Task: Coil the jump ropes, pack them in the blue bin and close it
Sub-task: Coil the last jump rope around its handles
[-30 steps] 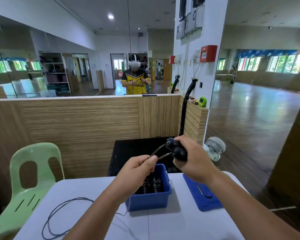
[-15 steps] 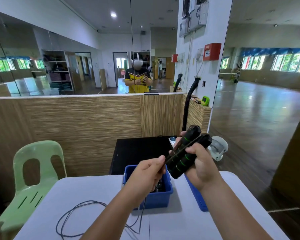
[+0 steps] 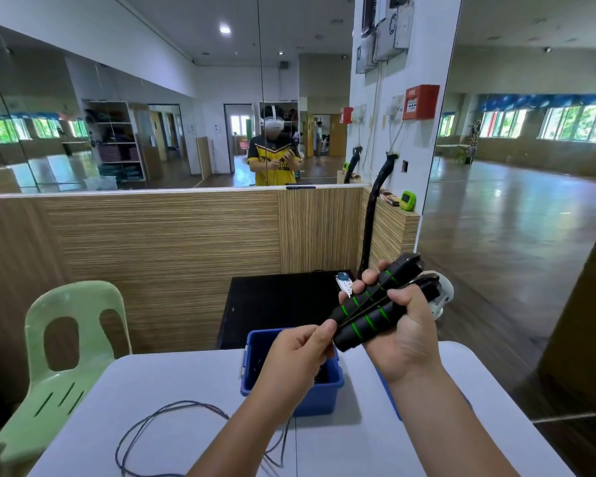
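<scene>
My right hand (image 3: 405,333) grips two black jump rope handles with green rings (image 3: 369,313), held together and tilted up to the right above the table. My left hand (image 3: 298,356) pinches the thin dark rope cord where it crosses the handles. The cord's loose length (image 3: 159,420) lies in loops on the white table at lower left. The open blue bin (image 3: 319,399) stands on the table behind my left hand, with dark items inside, mostly hidden. The blue lid (image 3: 389,395) lies to its right, largely covered by my right forearm.
A pale green plastic chair (image 3: 59,356) stands left of the white table (image 3: 172,383). A black cabinet top (image 3: 279,301) and a wood-panelled partition (image 3: 152,253) are behind the table. A mirror wall above reflects a person. A white device sits on the floor at right.
My right hand has lifted and turned the handles from pointing away to tilted up and lengthwise in view. My left hand followed up, pinching the cord. The view has moved closer.
</scene>
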A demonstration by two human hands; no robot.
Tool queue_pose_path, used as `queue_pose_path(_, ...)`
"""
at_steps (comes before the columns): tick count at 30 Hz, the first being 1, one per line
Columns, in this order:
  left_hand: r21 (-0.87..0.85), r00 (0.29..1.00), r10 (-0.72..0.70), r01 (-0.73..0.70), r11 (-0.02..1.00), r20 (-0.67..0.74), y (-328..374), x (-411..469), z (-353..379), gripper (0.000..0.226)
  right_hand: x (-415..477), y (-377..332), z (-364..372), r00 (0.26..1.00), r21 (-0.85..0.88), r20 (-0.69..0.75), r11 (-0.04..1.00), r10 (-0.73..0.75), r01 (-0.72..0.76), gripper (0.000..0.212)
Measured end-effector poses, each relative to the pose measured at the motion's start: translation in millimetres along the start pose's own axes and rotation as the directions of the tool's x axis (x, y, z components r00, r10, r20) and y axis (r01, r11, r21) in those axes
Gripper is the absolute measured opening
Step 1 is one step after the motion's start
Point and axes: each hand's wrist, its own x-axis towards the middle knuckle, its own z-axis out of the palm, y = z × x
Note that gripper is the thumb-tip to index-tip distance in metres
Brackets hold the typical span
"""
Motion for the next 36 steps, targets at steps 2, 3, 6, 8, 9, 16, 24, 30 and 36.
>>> queue_pose_path(2,-0.052,1.000,-0.013,0.013,0.999,0.004,-1,-1,0,0.044,1,1,1,1.000,0.032,-0.015,0.999,-0.018,0.018,0.041)
queue_pose_path(3,-0.083,1.000,-0.018,0.018,0.996,0.007,-2,-1,0,0.043,1,1,1,1.000,0.043,-0.019,0.999,-0.024,0.025,0.039)
queue_pose_path(6,-0.194,0.999,-0.047,0.049,0.980,0.017,-5,-2,4,0.044,2,3,1,0.999,0.066,-0.014,0.997,-0.030,0.031,0.036)
queue_pose_path(8,-0.257,0.998,-0.053,0.060,0.965,0.033,-7,-3,9,0.045,2,5,1,0.999,0.091,-0.020,0.995,-0.034,0.036,0.038)
queue_pose_path(9,-0.281,0.998,-0.055,0.062,0.958,0.034,-8,-4,11,0.045,2,6,1,0.999,0.105,-0.027,0.994,-0.036,0.038,0.037)
queue_pose_path(16,-0.346,0.996,-0.085,0.081,0.935,0.005,-30,-4,28,0.046,-3,17,6,0.991,0.218,-0.136,0.975,-0.010,0.040,0.016)
queue_pose_path(24,-0.153,0.966,-0.183,0.212,0.965,0.183,-44,2,21,0.043,-9,21,10,0.990,0.211,-0.141,0.978,0.028,0.003,0.006)
queue_pose_path(30,0.301,0.946,-0.279,0.221,0.928,0.166,-29,24,-20,0.025,-28,22,0,0.991,0.053,-0.096,0.995,0.094,-0.089,0.036)
queue_pose_path(36,0.266,0.962,-0.241,0.201,0.943,0.126,3,41,-39,0.038,-37,26,-14,0.953,-0.004,-0.280,0.993,0.113,-0.119,0.017)
